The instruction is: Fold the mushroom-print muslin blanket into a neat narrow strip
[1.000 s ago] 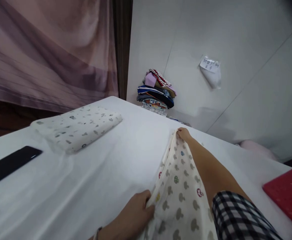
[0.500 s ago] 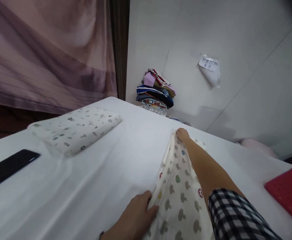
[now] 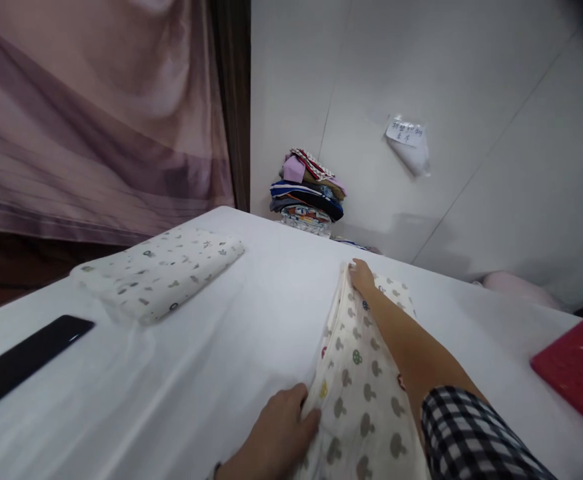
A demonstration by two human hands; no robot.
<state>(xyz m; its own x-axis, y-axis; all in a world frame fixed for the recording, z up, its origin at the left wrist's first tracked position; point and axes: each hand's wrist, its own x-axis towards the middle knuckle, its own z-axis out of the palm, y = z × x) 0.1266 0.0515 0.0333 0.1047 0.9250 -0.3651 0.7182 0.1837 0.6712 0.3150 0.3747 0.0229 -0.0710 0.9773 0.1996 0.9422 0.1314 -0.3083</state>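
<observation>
A cream cloth printed with grey and coloured mushroom shapes lies folded lengthwise on the white table. My left hand pinches the cloth's left edge close to me, fingers closed on the fabric. My right hand reaches far across and grips the cloth's far corner, the arm lying over the cloth. A black-and-white checked sleeve covers my right upper arm.
A folded white cloth with small grey prints lies at the left of the table. A black flat object sits at the left edge. A red basket stands at the right. A stack of folded clothes rests against the wall.
The view has shifted slightly, and both hands keep their grip on the cloth. More of the cloth's far right part shows beside my right hand.
</observation>
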